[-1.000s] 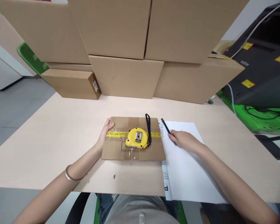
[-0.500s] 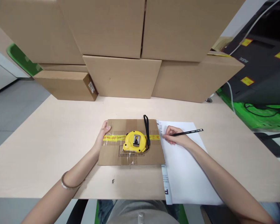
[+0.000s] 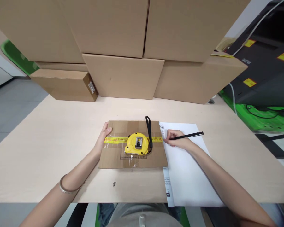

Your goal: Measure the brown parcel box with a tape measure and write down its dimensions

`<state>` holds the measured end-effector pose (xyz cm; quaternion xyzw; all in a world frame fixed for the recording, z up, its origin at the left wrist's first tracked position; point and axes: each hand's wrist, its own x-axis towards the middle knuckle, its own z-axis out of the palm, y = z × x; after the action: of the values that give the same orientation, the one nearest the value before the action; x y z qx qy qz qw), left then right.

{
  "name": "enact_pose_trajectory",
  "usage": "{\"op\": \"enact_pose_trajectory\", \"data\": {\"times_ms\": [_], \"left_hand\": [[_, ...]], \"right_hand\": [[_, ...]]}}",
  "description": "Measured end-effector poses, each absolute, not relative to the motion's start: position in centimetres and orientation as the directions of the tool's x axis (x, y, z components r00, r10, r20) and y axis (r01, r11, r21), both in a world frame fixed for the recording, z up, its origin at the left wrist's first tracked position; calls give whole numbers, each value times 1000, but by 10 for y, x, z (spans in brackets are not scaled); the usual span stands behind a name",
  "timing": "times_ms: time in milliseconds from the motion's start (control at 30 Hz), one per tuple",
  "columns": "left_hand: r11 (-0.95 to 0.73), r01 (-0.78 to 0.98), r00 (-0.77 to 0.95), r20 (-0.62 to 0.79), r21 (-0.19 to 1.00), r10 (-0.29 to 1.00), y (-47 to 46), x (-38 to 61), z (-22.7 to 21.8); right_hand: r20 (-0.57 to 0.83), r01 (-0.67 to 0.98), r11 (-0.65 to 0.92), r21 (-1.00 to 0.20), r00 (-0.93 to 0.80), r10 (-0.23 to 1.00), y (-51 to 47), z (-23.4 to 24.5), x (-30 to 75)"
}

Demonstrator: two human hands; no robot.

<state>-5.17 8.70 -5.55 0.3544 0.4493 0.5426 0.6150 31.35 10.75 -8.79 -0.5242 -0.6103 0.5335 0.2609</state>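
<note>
Both hands work mid-frame. The right hand (image 3: 177, 142) pinches a black pen (image 3: 188, 136) in a writing grip, its tip at the upper left corner of a white sheet (image 3: 186, 176). The left hand (image 3: 103, 138), loosely open, cups the left edge of a flat taped parcel (image 3: 113, 157) just beside the sheet. A yellow tape measure (image 3: 136, 143) lies retracted on the parcel. Most of the sheet looks blank, so the writing seems barely begun. Stacked cartons (image 3: 123, 75) fill the upper frame.

open light wood tabletop (image 3: 49, 138) left & right of flat brown cardboard parcel (image 3: 115, 159); stacked tan cardboard boxes (image 3: 123, 75) wall off the back, black printer (image 3: 262, 72) blocks far right.
</note>
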Motion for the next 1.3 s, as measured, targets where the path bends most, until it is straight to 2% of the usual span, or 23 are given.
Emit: {"op": "enact_pose_trajectory", "data": {"times_ms": [333, 967, 1300], "left_hand": [[186, -349, 5, -197, 919, 980, 86, -49, -51], [161, -320, 35, -158, 934, 987, 89, -55, -62], [153, -291, 32, -150, 944, 988, 87, -53, -55]], "right_hand": [[-212, 350, -89, -932, -329, 920, 112, -99, 321], [-233, 396, -94, -914, -319, 918, 112, -101, 321], [-236, 389, -99, -916, -323, 916, 111, -98, 319]]}}
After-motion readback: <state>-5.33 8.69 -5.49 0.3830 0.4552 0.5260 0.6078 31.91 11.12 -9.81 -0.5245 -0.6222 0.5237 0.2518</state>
